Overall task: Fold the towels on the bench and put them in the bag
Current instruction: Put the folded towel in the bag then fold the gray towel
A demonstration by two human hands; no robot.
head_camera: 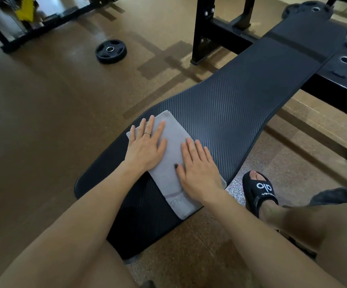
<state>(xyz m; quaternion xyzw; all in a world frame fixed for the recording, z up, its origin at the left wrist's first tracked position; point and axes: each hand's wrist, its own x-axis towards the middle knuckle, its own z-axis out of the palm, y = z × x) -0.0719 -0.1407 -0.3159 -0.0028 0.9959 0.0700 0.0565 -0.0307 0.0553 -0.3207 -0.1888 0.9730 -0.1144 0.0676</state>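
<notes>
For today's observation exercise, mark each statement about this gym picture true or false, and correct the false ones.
1. Both hands lie flat on the grey towel. True.
2. The towel lies on the floor. False: it lies on the black bench.
3. The left hand wears a ring. True.
4. The right hand grips a bag. False: it presses the towel; no bag shows.
5. A weight plate lies on the floor. True.

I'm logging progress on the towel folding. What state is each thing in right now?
Grey cloth towel: folded into a narrow strip, flat across the bench, its near end over the edge.
Black ribbed padded bench: bare beyond the towel.
Left hand: flat, fingers straight, pressing the towel.
Right hand: flat, pressing the towel.
Black round weight plate: lying flat on the floor.
Bag: not in view.
</notes>
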